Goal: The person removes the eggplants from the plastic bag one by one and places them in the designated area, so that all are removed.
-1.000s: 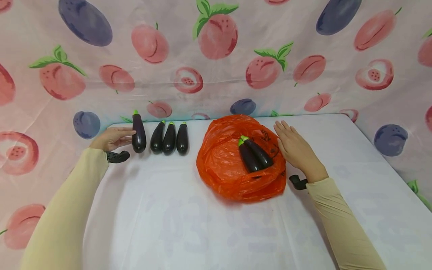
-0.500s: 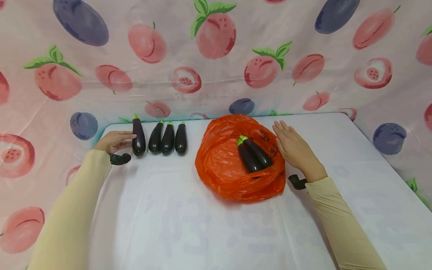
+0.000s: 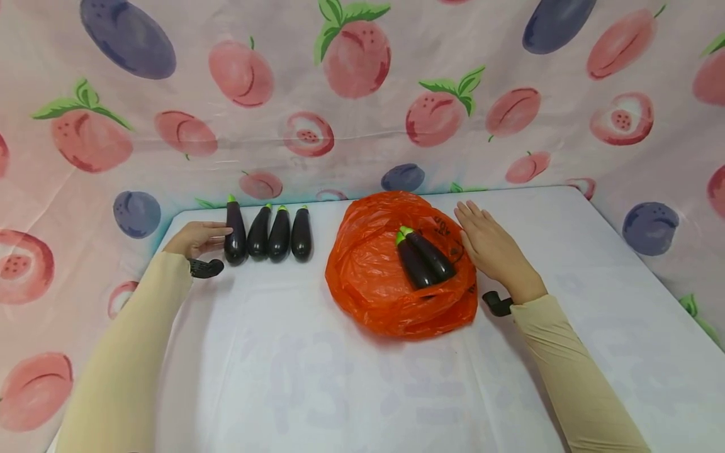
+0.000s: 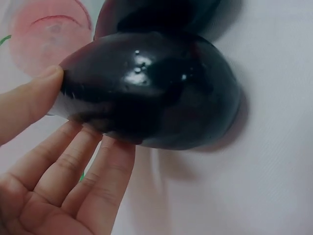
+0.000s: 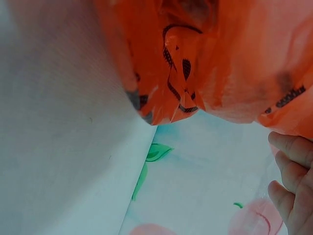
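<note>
My left hand (image 3: 199, 238) holds a dark, glossy eggplant (image 3: 235, 234) with a green stem end at the left of the row. In the left wrist view, the thumb lies on one side of this eggplant (image 4: 151, 93) and the fingertips (image 4: 120, 142) meet the other. Several more eggplants (image 3: 279, 236) lie side by side just to its right. An orange-red plastic bag (image 3: 362, 277) spreads across mid-table with its mouth open and two eggplants (image 3: 427, 261) inside. My right hand (image 3: 491, 246) lies with straight fingers against the bag's right side.
A white cloth covers the table (image 3: 317, 390). Behind it hangs a fruit-print cloth (image 3: 243, 157), close to the table's back edge. Black wrist-worn devices stick out beside both wrists.
My left hand has moved the held eggplant down and to the right, up close to the row. The bag and my right hand have stayed in place.
</note>
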{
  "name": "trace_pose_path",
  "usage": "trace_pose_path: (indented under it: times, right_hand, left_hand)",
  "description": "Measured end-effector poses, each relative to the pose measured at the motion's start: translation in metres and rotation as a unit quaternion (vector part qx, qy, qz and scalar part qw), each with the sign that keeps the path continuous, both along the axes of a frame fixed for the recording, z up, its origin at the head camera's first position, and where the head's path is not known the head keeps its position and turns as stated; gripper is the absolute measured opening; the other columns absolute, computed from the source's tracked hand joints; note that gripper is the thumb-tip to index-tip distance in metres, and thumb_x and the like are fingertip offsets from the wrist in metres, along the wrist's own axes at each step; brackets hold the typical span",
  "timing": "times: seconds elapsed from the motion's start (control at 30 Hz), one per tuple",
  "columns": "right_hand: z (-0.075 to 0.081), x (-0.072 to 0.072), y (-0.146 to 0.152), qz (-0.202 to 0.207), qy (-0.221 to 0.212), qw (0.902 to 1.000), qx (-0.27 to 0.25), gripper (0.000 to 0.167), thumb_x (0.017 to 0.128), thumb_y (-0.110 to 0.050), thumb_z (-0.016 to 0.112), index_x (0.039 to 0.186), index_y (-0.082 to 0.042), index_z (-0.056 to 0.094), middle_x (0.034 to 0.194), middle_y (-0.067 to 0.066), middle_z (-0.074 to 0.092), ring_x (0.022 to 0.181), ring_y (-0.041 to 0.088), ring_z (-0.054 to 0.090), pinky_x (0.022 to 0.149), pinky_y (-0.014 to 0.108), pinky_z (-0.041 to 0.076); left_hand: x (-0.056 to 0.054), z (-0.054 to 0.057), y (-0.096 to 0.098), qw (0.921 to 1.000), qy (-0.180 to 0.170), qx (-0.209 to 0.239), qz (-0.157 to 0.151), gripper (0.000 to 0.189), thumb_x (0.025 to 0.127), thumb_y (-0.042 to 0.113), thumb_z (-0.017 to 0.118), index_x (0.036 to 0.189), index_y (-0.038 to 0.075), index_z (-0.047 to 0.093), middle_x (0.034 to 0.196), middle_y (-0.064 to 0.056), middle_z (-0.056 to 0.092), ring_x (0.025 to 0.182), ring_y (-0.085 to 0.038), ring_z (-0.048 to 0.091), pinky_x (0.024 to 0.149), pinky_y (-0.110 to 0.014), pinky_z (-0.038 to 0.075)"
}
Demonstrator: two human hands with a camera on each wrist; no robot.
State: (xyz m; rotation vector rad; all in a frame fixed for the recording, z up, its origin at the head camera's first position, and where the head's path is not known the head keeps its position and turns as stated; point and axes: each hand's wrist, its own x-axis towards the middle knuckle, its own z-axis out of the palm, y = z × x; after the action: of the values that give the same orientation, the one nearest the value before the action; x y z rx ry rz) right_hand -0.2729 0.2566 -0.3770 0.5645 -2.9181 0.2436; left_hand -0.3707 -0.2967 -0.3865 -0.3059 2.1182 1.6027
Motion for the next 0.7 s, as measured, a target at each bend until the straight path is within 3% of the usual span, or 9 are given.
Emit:
trace_pose_path:
  times: [0.13,0.23,0.33,0.4,0.47,0.53,0.6,0.7]
  right_hand:
    - [-0.0004,-0.001,-0.0002,0.003,0.002,1.0,0.0,0.049,0.099,-0.014,0.039,0.142,0.009,0.032,0.149,0.025,0.031,0.141,0.04,0.023,0.116,0.055,0.02]
    - [-0.0003,-0.0012,-0.0003,0.002,0.001,1.0,0.0,0.049,0.099,-0.014,0.039,0.142,0.009,0.032,0.149,0.025,0.031,0.141,0.04,0.023,0.116,0.055,0.02]
    - [0.0,-0.0011,-0.0003,0.001,0.0,1.0,0.0,0.049,0.099,-0.014,0.039,0.142,0.009,0.032,0.149,0.025,0.03,0.142,0.039,0.022,0.116,0.054,0.02]
    - [0.0003,-0.001,-0.0003,0.001,0.0,1.0,-0.001,0.049,0.099,-0.014,0.039,0.142,0.009,0.032,0.149,0.025,0.031,0.142,0.039,0.022,0.116,0.054,0.02]
    - [0.0005,-0.0009,-0.0002,0.0,0.001,1.0,0.0,0.049,0.099,-0.014,0.039,0.142,0.009,0.032,0.149,0.025,0.031,0.141,0.039,0.023,0.116,0.055,0.02]
    - [0.0006,-0.0007,-0.0001,-0.002,-0.002,1.0,0.001,0.049,0.099,-0.014,0.039,0.142,0.009,0.032,0.149,0.025,0.03,0.142,0.039,0.022,0.116,0.055,0.02]
    - [0.0008,-0.0005,-0.0001,-0.004,-0.007,1.0,0.002,0.049,0.1,-0.014,0.038,0.142,0.008,0.031,0.15,0.025,0.03,0.142,0.039,0.022,0.116,0.055,0.02]
    - [0.0008,-0.0001,0.0,-0.007,-0.01,0.9999,0.002,0.049,0.1,-0.014,0.038,0.142,0.008,0.031,0.15,0.025,0.029,0.142,0.039,0.021,0.116,0.054,0.019]
  left_hand:
    - [0.002,0.0021,-0.0044,0.9998,0.0,-0.016,-0.01,0.069,0.094,0.017,0.057,0.146,-0.006,0.018,0.072,0.026,0.056,0.073,0.008,0.06,0.078,-0.012,0.052]
    - [0.0042,0.0043,-0.0081,0.9997,-0.005,-0.022,-0.01,0.053,0.093,0.017,0.059,0.14,0.004,0.039,0.073,0.025,0.056,0.073,0.007,0.06,0.079,-0.013,0.052]
    - [0.0049,0.005,-0.0103,0.9997,-0.018,-0.017,-0.004,0.012,0.091,0.017,0.062,0.102,0.021,0.065,0.072,0.022,0.058,0.073,0.004,0.061,0.078,-0.014,0.053]
    - [0.0052,0.0047,-0.0105,0.9997,-0.021,-0.013,-0.003,0.018,0.091,0.016,0.062,0.076,0.027,0.065,0.072,0.022,0.06,0.072,0.003,0.061,0.076,-0.014,0.054]
    - [0.0053,0.0039,-0.0095,0.9997,-0.022,-0.006,0.002,0.029,0.091,0.016,0.062,0.066,0.031,0.064,0.072,0.02,0.06,0.071,0.003,0.06,0.075,-0.014,0.054]
    - [0.0063,0.0027,-0.0081,0.9998,-0.013,-0.016,0.002,0.02,0.091,0.019,0.062,0.074,0.03,0.065,0.085,0.016,0.064,0.072,0.005,0.06,0.075,-0.013,0.054]
    - [0.0071,0.0015,-0.0064,0.9995,-0.004,-0.032,-0.002,0.013,0.092,0.021,0.06,0.103,0.025,0.067,0.113,0.001,0.065,0.073,0.008,0.058,0.076,-0.012,0.052]
    - [0.0068,-0.0006,-0.0037,0.9978,0.004,-0.064,-0.011,0.052,0.095,0.027,0.055,0.141,0.009,0.04,0.148,-0.012,0.036,0.073,0.012,0.056,0.08,-0.011,0.05]
